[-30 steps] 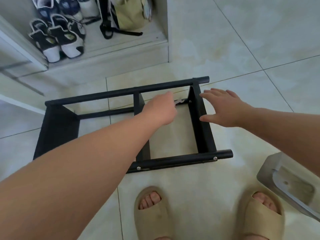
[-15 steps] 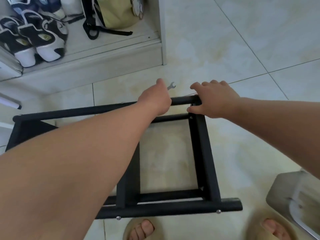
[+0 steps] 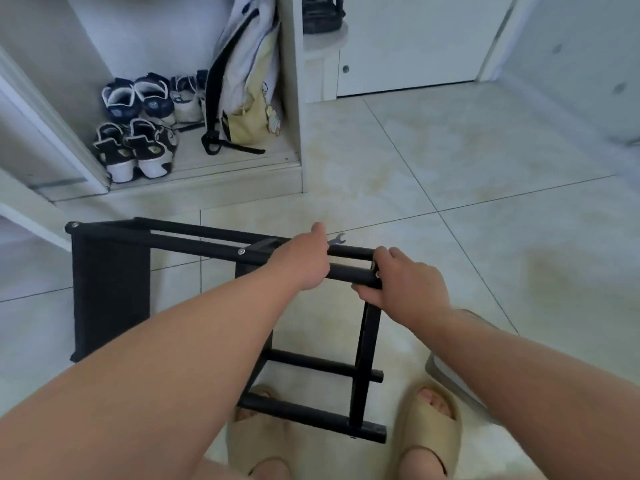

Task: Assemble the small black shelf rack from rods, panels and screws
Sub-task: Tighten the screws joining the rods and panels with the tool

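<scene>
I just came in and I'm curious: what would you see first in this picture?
The black shelf rack standing in the middle of the tiled floor catches the eye first, with the left hand and right hand both gripping its top near the right end. Just beyond the hands a small wrench lies on the floor, and sneakers sit in the open cupboard at upper left.

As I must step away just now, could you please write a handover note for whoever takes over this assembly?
Black rack: upright, rods and panels joined, screw heads showing.
Left grip: curled round the near top rod.
Right grip: holds the rack's right end at that rod.
Small wrench: on the floor beyond the rack.
To do: probably check the screws; their tightness cannot be seen.
</scene>
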`<state>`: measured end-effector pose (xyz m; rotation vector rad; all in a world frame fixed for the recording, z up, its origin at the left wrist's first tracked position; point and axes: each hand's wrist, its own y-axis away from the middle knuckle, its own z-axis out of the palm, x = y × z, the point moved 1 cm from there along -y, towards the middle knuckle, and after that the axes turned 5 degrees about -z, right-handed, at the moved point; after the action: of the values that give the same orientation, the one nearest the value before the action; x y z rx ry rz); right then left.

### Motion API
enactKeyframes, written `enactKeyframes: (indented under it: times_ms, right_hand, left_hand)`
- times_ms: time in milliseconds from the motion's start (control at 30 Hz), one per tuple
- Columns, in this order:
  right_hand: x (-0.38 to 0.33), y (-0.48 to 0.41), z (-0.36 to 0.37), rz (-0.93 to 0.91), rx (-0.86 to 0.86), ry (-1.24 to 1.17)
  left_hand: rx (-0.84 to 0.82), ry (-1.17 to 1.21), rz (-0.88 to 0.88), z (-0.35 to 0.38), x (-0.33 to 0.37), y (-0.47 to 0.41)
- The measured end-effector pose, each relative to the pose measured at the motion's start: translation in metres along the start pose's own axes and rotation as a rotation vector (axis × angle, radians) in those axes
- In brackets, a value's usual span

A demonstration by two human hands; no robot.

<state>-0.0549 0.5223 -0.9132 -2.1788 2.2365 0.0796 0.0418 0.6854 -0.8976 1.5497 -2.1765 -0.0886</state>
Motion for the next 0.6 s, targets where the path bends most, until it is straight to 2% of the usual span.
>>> enactKeyframes:
  times_ms: [133,367,467,600]
  right_hand:
    - [-0.018,0.05,-0.004,0.074,-0.019,-0.177]
    - [-0.04,0.122,0.018,0.082,-0.024,-0.168]
    - [-0.04,0.138,0.03,0.088,-0.021,-0.165]
    - [-0.035,0.152,0.03,0.101,-0.041,-0.27]
  left_hand:
    - [0.016,-0.072,-0.012,0.007,0.006,0.05]
    - [0.191,-0.022,-0.088,0.059,0.007,0.12]
    - [0.263,-0.022,-0.071,0.08,0.007,0.133]
    - [0.274,0.028,-0.029,0.091,0.003,0.144]
